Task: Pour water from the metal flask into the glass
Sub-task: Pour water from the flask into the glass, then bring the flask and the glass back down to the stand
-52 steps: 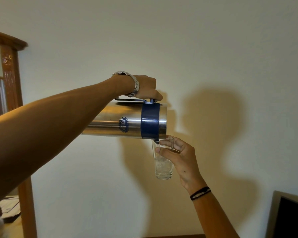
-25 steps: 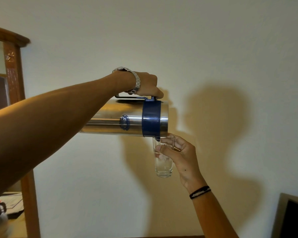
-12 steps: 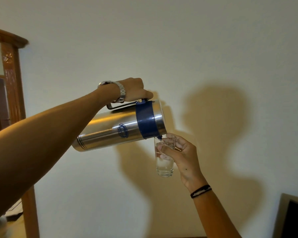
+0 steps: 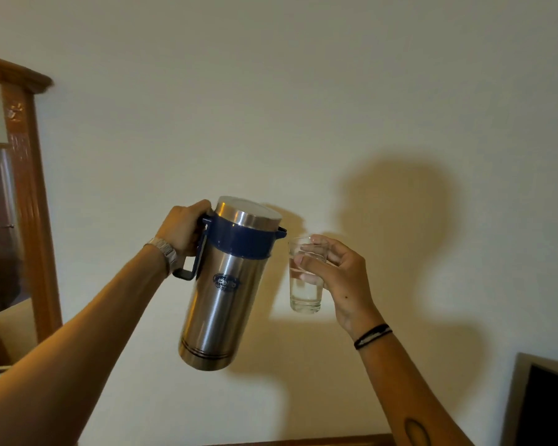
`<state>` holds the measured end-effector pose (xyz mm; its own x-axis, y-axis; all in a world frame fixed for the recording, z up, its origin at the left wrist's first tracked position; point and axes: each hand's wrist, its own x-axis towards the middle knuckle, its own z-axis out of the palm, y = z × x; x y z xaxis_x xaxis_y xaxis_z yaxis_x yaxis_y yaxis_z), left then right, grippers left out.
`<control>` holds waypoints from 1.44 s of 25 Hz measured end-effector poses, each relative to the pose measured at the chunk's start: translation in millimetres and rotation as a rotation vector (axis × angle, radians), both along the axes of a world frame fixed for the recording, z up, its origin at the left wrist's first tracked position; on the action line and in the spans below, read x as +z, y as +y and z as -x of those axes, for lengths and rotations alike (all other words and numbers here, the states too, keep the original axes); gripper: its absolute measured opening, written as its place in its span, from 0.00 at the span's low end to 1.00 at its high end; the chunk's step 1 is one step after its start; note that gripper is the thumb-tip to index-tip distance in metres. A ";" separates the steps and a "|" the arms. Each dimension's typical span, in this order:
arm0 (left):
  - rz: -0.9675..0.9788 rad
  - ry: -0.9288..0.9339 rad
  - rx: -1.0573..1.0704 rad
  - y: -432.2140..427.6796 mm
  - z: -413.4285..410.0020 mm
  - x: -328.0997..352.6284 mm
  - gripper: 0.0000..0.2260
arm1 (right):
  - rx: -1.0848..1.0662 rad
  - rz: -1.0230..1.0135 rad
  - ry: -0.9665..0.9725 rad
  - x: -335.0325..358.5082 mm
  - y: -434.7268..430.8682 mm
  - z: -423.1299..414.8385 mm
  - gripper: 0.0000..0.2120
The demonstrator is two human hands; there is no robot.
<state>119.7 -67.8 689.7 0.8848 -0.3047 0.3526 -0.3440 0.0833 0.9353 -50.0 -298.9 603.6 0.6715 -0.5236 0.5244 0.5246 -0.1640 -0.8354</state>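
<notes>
The metal flask (image 4: 221,294) hangs nearly upright from my left hand (image 4: 182,231), fingers closed on its handle, spout clear of the glass (image 4: 304,286). My right hand (image 4: 339,278) grips the part-filled glass level, just beside, so nothing spills.

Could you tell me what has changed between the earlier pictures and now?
The left hand has swung the metal flask from lying level, spout over the glass, back to nearly upright beside it, so the spout has come off the rim and pouring has ended. The right hand still holds the glass at about the same spot, with water in it. Neither hand let go.
</notes>
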 end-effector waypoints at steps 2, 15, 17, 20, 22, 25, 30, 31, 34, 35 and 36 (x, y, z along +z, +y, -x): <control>0.123 0.065 0.042 10.1 -2.4 -14.8 0.11 | -0.013 -0.019 -0.001 3.7 -4.4 3.6 0.25; 0.254 0.086 0.206 26.9 -11.3 -40.7 0.11 | -0.116 -0.037 0.001 17.9 -46.0 32.3 0.29; 0.258 0.090 0.211 29.4 -11.0 -52.6 0.11 | -0.112 -0.043 0.006 10.9 -46.1 33.0 0.28; 0.248 0.111 0.201 28.8 -12.1 -84.4 0.11 | -0.091 -0.032 0.044 -14.5 -44.8 30.4 0.26; 0.235 0.130 0.194 27.4 -9.5 -115.9 0.11 | -0.097 -0.021 0.061 -44.4 -43.4 33.8 0.26; 0.206 0.243 0.184 28.2 0.7 -194.0 0.12 | -0.104 0.008 0.172 -111.5 -35.2 40.8 0.29; 0.173 0.598 0.226 32.3 34.6 -364.4 0.06 | -0.126 -0.109 0.455 -272.5 -17.5 59.5 0.35; 0.161 0.690 0.239 30.1 41.0 -400.3 0.06 | -0.138 -0.127 0.511 -307.1 -14.7 62.2 0.35; 0.072 0.899 0.303 26.7 67.1 -507.2 0.12 | -0.205 -0.151 0.714 -410.4 -6.4 73.5 0.35; 0.058 0.964 0.335 26.3 77.7 -544.1 0.14 | -0.220 -0.158 0.783 -446.8 -3.0 78.2 0.36; 0.052 1.015 0.367 27.2 87.4 -579.0 0.15 | -0.232 -0.157 0.847 -481.0 0.3 83.6 0.37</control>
<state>32.3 -40.6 110.7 0.8053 0.0328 -0.5919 0.5776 0.1812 0.7959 -133.5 -298.6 122.6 0.6692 -0.7186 -0.1889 -0.3112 -0.0403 -0.9495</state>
